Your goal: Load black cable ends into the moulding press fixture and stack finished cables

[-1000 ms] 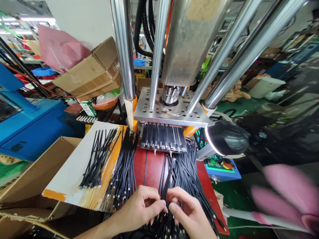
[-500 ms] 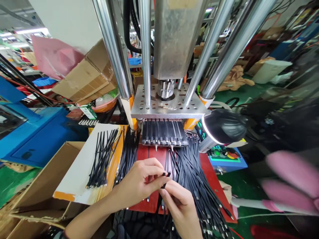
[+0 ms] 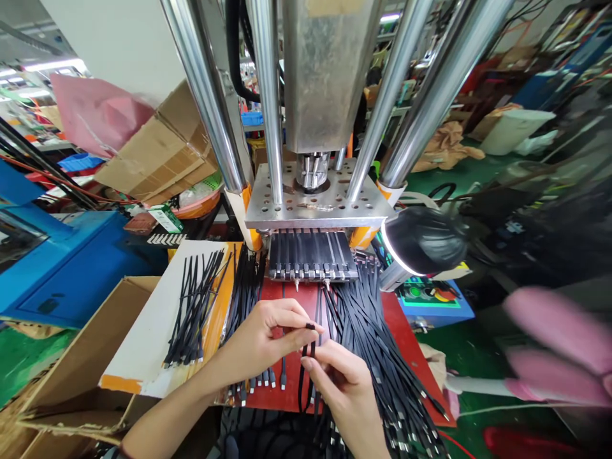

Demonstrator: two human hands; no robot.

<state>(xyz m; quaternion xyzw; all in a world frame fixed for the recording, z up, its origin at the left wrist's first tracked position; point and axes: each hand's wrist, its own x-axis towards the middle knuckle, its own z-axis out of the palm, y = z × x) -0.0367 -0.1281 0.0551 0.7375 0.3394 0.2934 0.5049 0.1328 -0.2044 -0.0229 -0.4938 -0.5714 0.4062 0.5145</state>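
The fingers of the left hand (image 3: 268, 335) pinch a black cable (image 3: 301, 386), its uppermost bit showing at their tips. Just below, the fingers of the right hand (image 3: 347, 376) grip it too; the rest loops down beneath, over the table (image 3: 423, 363).

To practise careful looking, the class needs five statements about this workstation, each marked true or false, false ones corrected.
1. The left hand pinches a black cable. True.
2. The right hand is far from the left hand. False: they are close together.
3. The lamp stands left of the metal press. False: it is on the right.
4. A cable bundle lies on the white board. True.
5. The fan blades are green. False: they are pink.
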